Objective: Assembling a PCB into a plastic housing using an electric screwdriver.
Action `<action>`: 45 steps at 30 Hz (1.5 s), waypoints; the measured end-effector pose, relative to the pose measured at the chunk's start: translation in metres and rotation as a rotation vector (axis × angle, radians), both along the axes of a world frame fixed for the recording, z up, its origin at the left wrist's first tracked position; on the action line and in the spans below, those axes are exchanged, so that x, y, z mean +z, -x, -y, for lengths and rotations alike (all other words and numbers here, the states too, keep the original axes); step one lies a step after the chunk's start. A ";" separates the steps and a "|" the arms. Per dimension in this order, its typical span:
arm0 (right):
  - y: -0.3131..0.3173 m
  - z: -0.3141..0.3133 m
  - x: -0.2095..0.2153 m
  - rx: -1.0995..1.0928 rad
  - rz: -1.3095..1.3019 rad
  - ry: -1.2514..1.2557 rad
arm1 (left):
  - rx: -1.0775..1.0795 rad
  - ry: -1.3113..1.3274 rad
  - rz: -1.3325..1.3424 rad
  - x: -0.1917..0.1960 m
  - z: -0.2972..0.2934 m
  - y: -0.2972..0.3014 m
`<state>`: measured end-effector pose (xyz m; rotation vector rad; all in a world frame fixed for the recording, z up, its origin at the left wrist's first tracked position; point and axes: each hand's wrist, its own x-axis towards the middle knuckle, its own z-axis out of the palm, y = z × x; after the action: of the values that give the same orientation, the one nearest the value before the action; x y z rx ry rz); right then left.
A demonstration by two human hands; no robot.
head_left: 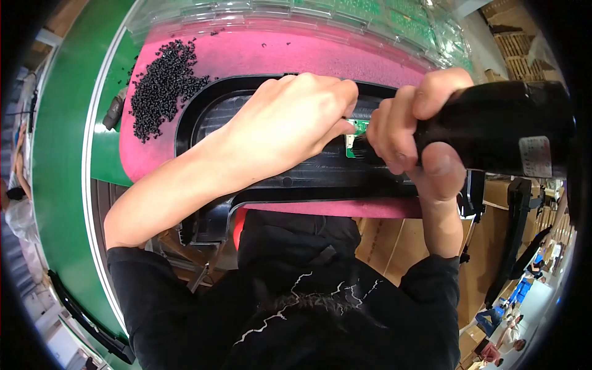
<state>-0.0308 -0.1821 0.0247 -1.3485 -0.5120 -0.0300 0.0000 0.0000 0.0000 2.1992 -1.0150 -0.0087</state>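
While the board (356, 131) is pinched by the left hand (296, 120), the driver (493, 126), lying left-right and pointing left, is gripped by the right hand (413, 132).

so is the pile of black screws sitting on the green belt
No, the pile of small black screws lies on the pink mat, beside the black plastic housing, not on the green conveyor belt.
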 end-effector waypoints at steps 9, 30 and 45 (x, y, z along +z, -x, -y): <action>0.007 -0.002 0.010 -0.013 0.066 -0.062 | -0.151 -0.142 -0.052 -0.004 -0.007 -0.003; -0.012 0.021 0.012 0.018 0.224 -0.133 | 0.043 0.068 0.001 0.000 0.001 -0.001; -0.024 0.009 -0.003 -0.038 0.237 -0.005 | 0.128 -0.037 -0.069 0.009 0.000 0.003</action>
<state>-0.0065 -0.1908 0.0216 -1.3571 -0.6847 -0.2243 -0.0025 -0.0004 0.0089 2.2774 -0.8411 -0.0452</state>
